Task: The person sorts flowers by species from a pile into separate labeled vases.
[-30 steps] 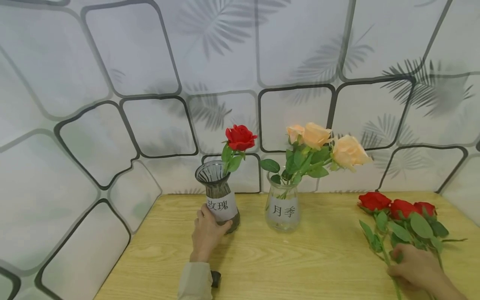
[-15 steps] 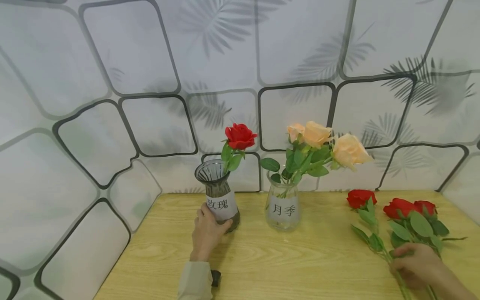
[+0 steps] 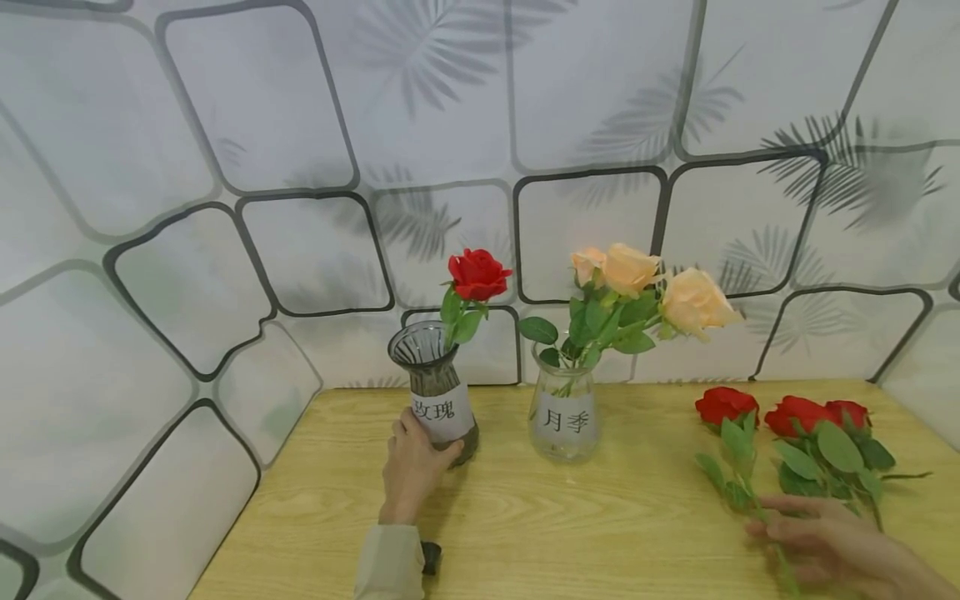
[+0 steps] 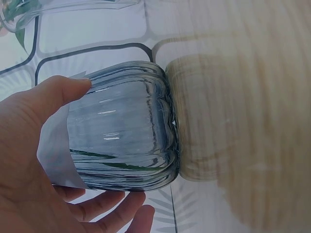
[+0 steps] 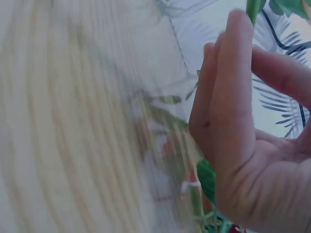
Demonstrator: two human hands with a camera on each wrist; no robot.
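Observation:
In the head view, my left hand (image 3: 415, 471) grips the lower part of a ribbed grey glass vase (image 3: 435, 382) bearing a white label with Chinese characters. One red rose (image 3: 478, 275) stands in that vase, leaning right. The left wrist view has the thumb and fingers around the vase's glass body (image 4: 119, 126), its base at the table. On the right, my right hand (image 3: 828, 537) pinches the green stem of another red rose (image 3: 726, 406), just over the table. Only a short piece of the stem (image 5: 252, 10) shows at the fingertips in the right wrist view.
Right of the grey vase, a clear labelled glass vase (image 3: 564, 450) holds peach roses (image 3: 693, 302). More red roses (image 3: 798, 415) lie on the wooden table (image 3: 585, 542) beside my right hand. A patterned wall covering (image 3: 450, 217) rises behind the table.
My right hand has drawn one red rose leftward, apart from the other red roses lying there. My left hand stays on the grey vase.

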